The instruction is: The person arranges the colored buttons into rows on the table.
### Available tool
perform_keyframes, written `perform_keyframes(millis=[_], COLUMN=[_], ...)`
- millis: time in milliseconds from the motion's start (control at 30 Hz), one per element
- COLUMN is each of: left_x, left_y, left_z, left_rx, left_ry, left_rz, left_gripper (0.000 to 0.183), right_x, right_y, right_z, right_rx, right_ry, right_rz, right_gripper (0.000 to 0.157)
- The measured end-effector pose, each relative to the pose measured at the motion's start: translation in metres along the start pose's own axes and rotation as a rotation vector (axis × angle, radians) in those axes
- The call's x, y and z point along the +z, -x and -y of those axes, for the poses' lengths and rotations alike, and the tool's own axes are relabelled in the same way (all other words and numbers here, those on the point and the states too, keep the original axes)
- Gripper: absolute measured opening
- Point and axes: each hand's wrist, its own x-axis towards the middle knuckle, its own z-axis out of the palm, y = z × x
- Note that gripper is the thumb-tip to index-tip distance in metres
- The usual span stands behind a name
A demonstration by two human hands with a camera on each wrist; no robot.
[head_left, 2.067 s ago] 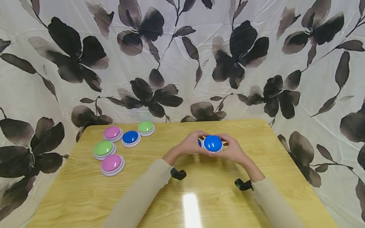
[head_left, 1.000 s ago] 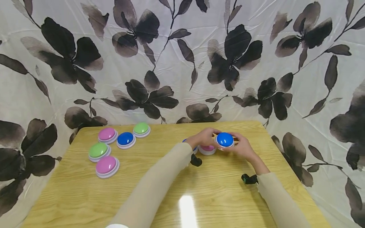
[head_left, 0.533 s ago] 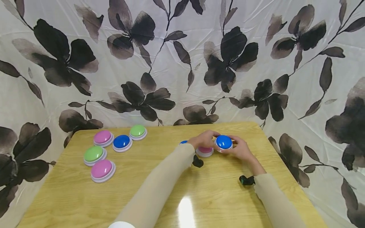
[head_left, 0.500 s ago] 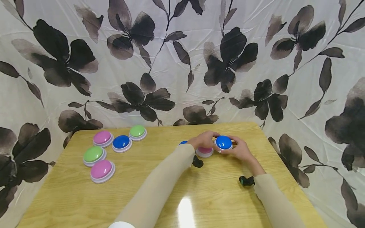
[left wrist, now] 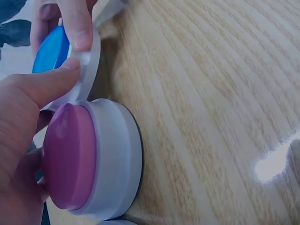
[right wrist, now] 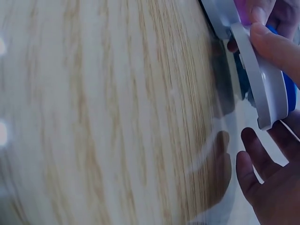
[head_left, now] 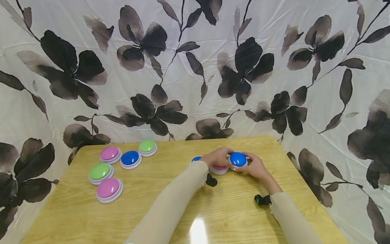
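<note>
A blue push button with a white round base (head_left: 237, 159) is held between both hands. My left hand (head_left: 217, 157) pinches its left side, thumb on the base rim in the left wrist view. From the right, my right hand (head_left: 257, 167) grips the same button. The base (right wrist: 267, 79) is raised off the table in the right wrist view, with a gap beneath it. Right beside it stands a pink button (left wrist: 70, 157), under my left hand. Another blue button (head_left: 196, 158) is further left, mostly hidden behind the left hand and sleeve.
To the left on the wooden table (head_left: 161, 183) is a group of buttons: two pink, including the front one (head_left: 109, 188), two green, including the back one (head_left: 147, 146), and a blue one (head_left: 130, 158). A floral cloth (head_left: 195, 81) hangs behind the table.
Both hands have carried the blue button to the right, uncovering the pink button beside it. Over the last half second the hands barely move, while the head view has tilted up slightly.
</note>
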Motion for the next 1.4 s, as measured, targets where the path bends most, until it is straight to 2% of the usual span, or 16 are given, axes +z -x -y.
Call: perform_keyframes(millis=[300, 567, 933, 1133, 1400], left_x=[0.003, 0.008, 0.009, 0.012, 0.011], left_y=[-0.004, -0.009, -0.004, -0.005, -0.003], left_z=[-0.001, 0.004, 0.002, 0.005, 0.000], left_rx=[-0.008, -0.021, -0.038, -0.045, -0.068], left_ry=[-0.014, -0.034, -0.048, -0.069, -0.043], left_rz=[-0.006, -0.016, -0.024, -0.033, -0.039], left_gripper=[0.078, 0.076, 0.078, 0.078, 0.080], right_x=[-0.002, -0.001, 0.003, 0.005, 0.004], right_y=[0.001, 0.002, 0.001, 0.001, 0.000], right_z=[-0.001, -0.004, -0.008, -0.010, -0.011], right_rx=[0.048, 0.044, 0.024, 0.041, 0.062], right_ry=[-0.023, -0.012, -0.023, -0.036, -0.045], right_rz=[0.020, 0.034, 0.033, 0.042, 0.046], right_gripper=[0.093, 0.090, 0.090, 0.091, 0.089])
